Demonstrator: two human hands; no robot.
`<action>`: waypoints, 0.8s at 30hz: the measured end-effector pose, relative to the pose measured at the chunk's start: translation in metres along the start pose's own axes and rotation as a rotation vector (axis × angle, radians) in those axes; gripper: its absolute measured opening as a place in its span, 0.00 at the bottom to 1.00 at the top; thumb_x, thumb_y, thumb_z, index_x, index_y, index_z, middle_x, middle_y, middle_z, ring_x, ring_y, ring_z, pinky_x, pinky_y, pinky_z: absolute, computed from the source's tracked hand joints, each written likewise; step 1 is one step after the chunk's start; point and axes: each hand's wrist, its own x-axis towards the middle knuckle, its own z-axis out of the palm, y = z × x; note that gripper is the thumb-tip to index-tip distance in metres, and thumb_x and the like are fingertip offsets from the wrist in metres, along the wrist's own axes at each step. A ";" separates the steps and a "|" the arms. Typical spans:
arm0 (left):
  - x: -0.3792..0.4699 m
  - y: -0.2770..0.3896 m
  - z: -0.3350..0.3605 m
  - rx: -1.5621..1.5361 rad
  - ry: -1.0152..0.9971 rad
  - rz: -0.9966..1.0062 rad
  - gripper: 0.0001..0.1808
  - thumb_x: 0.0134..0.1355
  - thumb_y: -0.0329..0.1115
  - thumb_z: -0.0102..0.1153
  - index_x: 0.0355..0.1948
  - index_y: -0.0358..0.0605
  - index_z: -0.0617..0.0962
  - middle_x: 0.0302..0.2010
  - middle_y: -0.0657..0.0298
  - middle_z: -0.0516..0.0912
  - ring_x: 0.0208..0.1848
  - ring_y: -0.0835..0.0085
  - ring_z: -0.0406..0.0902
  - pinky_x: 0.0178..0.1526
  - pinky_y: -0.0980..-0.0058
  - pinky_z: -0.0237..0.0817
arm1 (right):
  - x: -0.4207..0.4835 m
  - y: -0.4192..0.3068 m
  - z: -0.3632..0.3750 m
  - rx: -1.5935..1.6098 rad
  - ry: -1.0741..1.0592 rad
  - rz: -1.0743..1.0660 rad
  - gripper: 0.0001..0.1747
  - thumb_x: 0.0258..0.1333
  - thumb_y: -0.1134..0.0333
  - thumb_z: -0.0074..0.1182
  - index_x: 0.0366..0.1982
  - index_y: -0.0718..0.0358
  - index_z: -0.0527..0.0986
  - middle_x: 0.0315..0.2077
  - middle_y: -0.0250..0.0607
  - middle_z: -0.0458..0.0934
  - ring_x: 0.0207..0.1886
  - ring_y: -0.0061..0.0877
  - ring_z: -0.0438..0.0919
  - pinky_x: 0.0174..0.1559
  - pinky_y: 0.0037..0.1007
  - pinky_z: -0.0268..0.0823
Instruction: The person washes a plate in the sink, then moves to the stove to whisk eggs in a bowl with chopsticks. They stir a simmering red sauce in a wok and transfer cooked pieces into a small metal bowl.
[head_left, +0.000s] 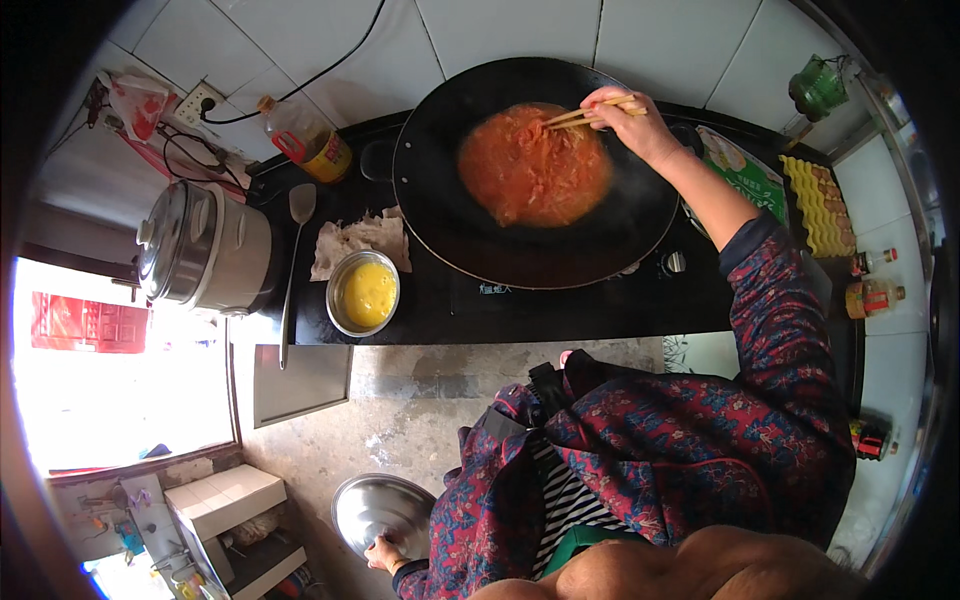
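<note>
My right hand (626, 127) holds a pair of wooden chopsticks (574, 120), their tips in the red tomato soup (525, 180) inside a large black wok (480, 255). Low at my left side, my left hand (384, 553) grips a round metal lid (382, 510) near its middle, above the floor. A metal bowl (335, 315) of beaten egg (370, 294) stands left of the wok at the counter's front, partly over a crumpled grey cloth (360, 238). Further left lies a metal spatula (301, 204), its handle reaching past the counter edge.
An electric cooker (232, 251) and an oil bottle (319, 154) stand on the left of the black counter (510, 319). At the right are a green package (742, 176), a yellow egg tray (814, 210) and small bottles (874, 298). A cable (334, 67) runs along the tiled wall.
</note>
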 end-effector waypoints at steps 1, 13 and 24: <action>-0.002 0.001 -0.002 0.000 -0.020 -0.015 0.25 0.43 0.44 0.57 0.40 0.35 0.77 0.39 0.41 0.77 0.47 0.50 0.71 0.52 0.61 0.62 | 0.002 0.001 -0.005 0.000 0.030 -0.015 0.11 0.58 0.67 0.45 0.36 0.66 0.75 0.30 0.37 0.78 0.32 0.20 0.78 0.38 0.22 0.71; -0.012 0.012 -0.003 0.018 -0.029 -0.026 0.24 0.43 0.42 0.56 0.40 0.36 0.77 0.39 0.41 0.76 0.48 0.49 0.69 0.53 0.61 0.61 | -0.011 0.003 -0.005 0.405 -0.046 0.479 0.10 0.59 0.67 0.45 0.35 0.67 0.74 0.35 0.44 0.78 0.37 0.30 0.80 0.37 0.30 0.75; -0.008 0.016 0.000 0.013 0.013 -0.016 0.23 0.42 0.43 0.58 0.38 0.37 0.77 0.38 0.43 0.77 0.48 0.52 0.70 0.52 0.61 0.62 | -0.033 -0.017 0.030 0.758 -0.068 0.514 0.10 0.57 0.69 0.41 0.32 0.68 0.71 0.34 0.54 0.77 0.39 0.40 0.79 0.41 0.36 0.75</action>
